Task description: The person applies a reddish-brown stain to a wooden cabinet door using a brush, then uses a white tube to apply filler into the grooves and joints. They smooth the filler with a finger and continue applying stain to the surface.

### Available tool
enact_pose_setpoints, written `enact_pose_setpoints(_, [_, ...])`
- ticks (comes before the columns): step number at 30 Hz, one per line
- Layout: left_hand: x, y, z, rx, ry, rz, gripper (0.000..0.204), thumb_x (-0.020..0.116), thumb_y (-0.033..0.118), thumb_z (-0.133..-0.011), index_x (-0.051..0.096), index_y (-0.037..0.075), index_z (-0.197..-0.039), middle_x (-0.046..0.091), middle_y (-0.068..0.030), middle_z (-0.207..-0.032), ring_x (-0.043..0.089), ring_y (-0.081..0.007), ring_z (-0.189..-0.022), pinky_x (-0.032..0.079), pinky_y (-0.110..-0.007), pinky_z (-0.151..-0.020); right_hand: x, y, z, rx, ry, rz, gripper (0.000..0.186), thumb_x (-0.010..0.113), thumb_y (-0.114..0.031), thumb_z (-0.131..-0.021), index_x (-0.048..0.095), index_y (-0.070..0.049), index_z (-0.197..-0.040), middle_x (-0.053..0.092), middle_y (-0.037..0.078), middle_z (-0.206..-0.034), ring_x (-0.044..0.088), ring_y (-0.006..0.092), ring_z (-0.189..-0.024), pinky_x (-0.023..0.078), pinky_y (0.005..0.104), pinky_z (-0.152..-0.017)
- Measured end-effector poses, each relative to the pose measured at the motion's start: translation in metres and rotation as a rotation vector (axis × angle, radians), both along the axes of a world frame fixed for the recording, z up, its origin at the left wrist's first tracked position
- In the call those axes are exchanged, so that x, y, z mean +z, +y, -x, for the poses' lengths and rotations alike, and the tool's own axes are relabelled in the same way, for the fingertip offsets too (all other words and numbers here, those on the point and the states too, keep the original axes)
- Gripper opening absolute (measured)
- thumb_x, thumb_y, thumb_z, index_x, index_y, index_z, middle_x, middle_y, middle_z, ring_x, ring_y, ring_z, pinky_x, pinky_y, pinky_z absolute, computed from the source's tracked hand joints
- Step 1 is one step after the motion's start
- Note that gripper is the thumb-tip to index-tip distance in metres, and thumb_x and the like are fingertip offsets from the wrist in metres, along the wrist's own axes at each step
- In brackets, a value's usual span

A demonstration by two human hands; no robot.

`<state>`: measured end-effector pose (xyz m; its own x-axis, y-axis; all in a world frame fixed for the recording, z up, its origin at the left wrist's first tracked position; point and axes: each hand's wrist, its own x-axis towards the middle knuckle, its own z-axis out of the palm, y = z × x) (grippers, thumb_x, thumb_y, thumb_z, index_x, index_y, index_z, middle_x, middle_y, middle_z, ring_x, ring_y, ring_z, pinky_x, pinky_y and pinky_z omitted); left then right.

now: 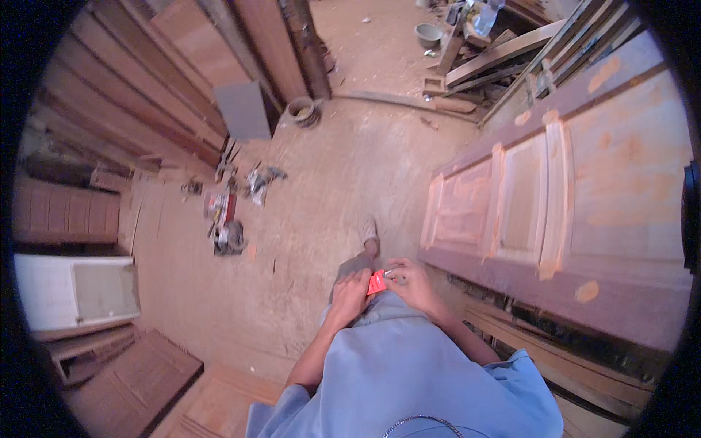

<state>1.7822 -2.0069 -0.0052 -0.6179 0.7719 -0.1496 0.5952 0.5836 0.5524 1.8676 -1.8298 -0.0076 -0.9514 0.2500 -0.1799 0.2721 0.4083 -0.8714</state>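
Note:
In front of my waist, my left hand (353, 293) grips a small red packet (376, 282) by its left side. My right hand (411, 285) is at the packet's other end, its fingers bent together around a small whitish and dark bit there. What that bit is, I cannot make out. Both forearms come up past a blue shirt (431, 365). Below the hands, one shoe (370, 231) shows on the dusty floor.
A panelled wooden door (526, 197) with orange-brown filler patches lies to the right, over stacked timber. Boards (131, 80) lean at the left. Tools and a red box (225, 208) lie on the floor at left, near a round container (302, 112). Scrap wood (504, 55) is piled at far right.

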Motion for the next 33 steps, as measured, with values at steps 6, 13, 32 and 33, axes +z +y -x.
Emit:
enact_pose_setpoints(6, [0.011, 0.091, 0.149, -0.231, 0.173, 0.060, 0.031, 0.067, 0.013, -0.079, 0.054, 0.005, -0.105, 0.068, -0.0138, -0.095, 0.067, -0.0305, -0.088, 0.051, -0.044, -0.076, -0.014, 0.085, 0.124, -0.070, -0.268, 0.256, 0.019, 0.071, -0.016, -0.085, 0.075, -0.001, -0.095, 0.066, 0.019, -0.117, 0.062, 0.0258, -0.112, 0.048, 0.0337, -0.093])
enact_pose_setpoints(13, [-0.009, 0.184, 0.286, -0.259, 0.226, 0.022, 0.034, 0.071, 0.016, -0.077, 0.055, 0.007, -0.106, 0.067, -0.0104, -0.090, 0.066, -0.0290, -0.085, 0.050, -0.042, -0.073, -0.037, 0.139, 0.249, -0.457, -0.175, 0.513, 0.026, 0.068, -0.024, -0.091, 0.075, -0.002, -0.101, 0.065, 0.002, -0.091, 0.057, 0.0108, -0.080, 0.047, 0.0276, -0.069])
enact_pose_setpoints(32, [0.013, 0.456, 0.674, 0.094, 0.070, 0.068, 0.050, 0.077, 0.026, -0.076, 0.053, 0.004, -0.114, 0.065, -0.0172, -0.097, 0.064, -0.0360, -0.088, 0.049, -0.046, -0.076, -0.021, 0.443, 0.687, -0.002, 0.064, 0.335, 0.022, 0.074, -0.018, -0.083, 0.074, -0.009, -0.104, 0.046, 0.015, -0.137, 0.049, 0.0283, -0.125, 0.041, 0.0404, -0.105])
enact_pose_setpoints(33, [0.012, 0.472, 0.689, 0.105, 0.021, 0.100, 0.050, 0.077, 0.027, -0.076, 0.053, 0.004, -0.114, 0.065, -0.0180, -0.097, 0.063, -0.0368, -0.088, 0.049, -0.046, -0.077, -0.015, 0.458, 0.702, -0.032, 0.111, 0.271, 0.022, 0.074, -0.018, -0.084, 0.074, -0.009, -0.103, 0.046, 0.014, -0.137, 0.048, 0.0285, -0.125, 0.042, 0.0401, -0.104])
